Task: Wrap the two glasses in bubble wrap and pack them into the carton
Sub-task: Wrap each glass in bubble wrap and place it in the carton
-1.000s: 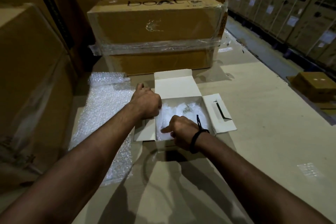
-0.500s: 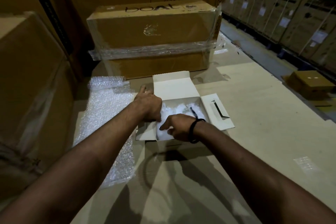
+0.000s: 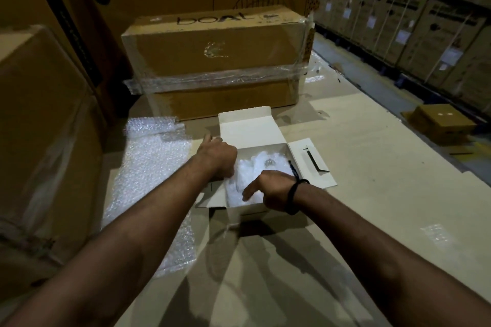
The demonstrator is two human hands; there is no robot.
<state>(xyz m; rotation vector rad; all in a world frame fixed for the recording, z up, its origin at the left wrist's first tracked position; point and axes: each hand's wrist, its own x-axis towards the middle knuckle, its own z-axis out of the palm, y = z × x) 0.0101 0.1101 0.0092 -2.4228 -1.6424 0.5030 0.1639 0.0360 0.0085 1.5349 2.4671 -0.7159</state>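
A small white carton [image 3: 268, 208] stands open on the cardboard surface, its lid flap up at the back and side flaps spread out. Inside lies a white bubble-wrapped bundle [image 3: 265, 167] with a glint of glass showing; I cannot tell the two glasses apart. My left hand [image 3: 216, 155] sits on the carton's left edge, thumb pointing out to the left and fingers bent down inside the wall, fingertips hidden. My right hand [image 3: 268, 190], with a black band on the wrist, lies over the carton's front, fingers stretched left onto the bundle.
A loose bubble-wrap sheet [image 3: 148, 172] lies left of the carton. A taped brown box [image 3: 215, 61] stands right behind it, and a big box [image 3: 39, 127] is at the left. A small scrap of wrap [image 3: 434, 233] lies at the right. Stacked boxes [image 3: 414, 24] line the aisle.
My right hand has slid slightly toward the carton's front, with its fingers now stretched left over the bundle. My left hand stays at the left edge. The view has tilted a little.
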